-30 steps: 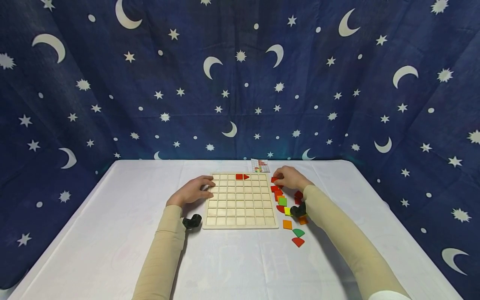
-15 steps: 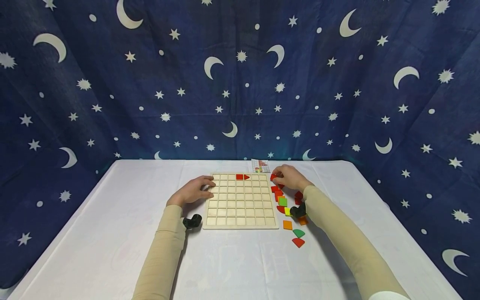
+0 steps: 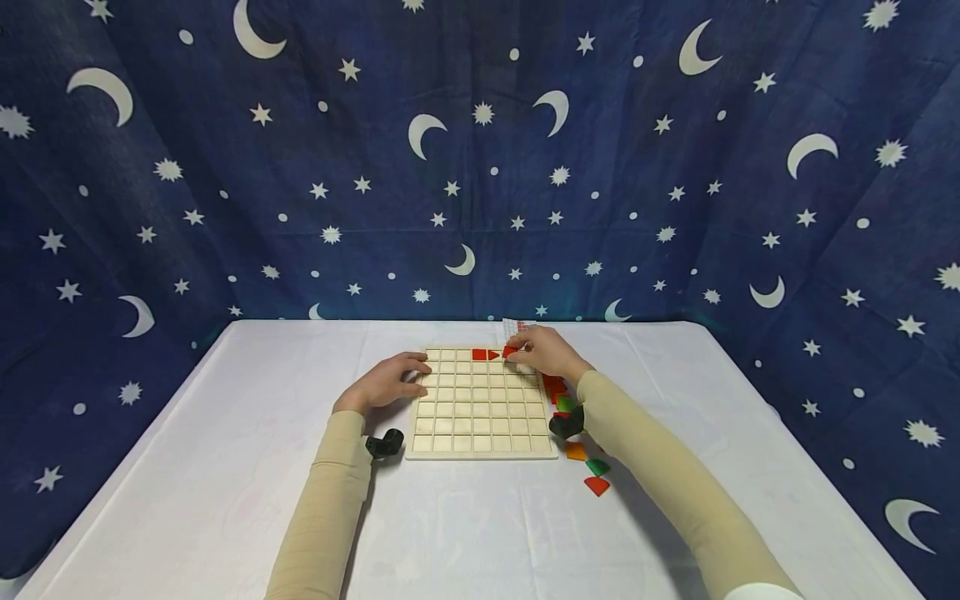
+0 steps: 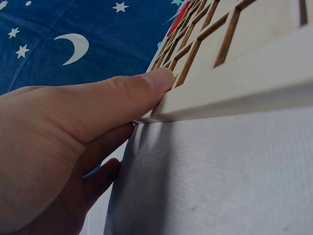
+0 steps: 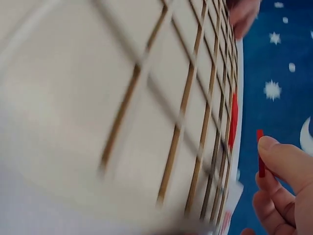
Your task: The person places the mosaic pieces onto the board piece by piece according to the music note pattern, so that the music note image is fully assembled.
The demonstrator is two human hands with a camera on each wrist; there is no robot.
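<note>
A pale wooden grid board [image 3: 482,455] lies on the table with a red square tile [image 3: 479,355] and a red triangle tile [image 3: 492,355] in its far row. My left hand [image 3: 384,382] rests at the board's left edge; in the left wrist view its straight thumb [image 4: 157,81] touches the rim. My right hand [image 3: 549,350] is over the board's far right part, pinching a flat red tile [image 5: 260,152] between thumb and fingers. That tile is seen edge-on in the right wrist view, so its full shape cannot be told.
A printed card [image 3: 513,327] lies behind the board, partly hidden by my right hand. Along the board's right side are loose coloured tiles, among them an orange square [image 3: 576,451], a green piece [image 3: 597,467] and a red piece [image 3: 597,485]. My right forearm covers others.
My right hand has moved left from the loose tiles to above the board's far row, carrying the red tile. The left hand stays at the board's edge.
</note>
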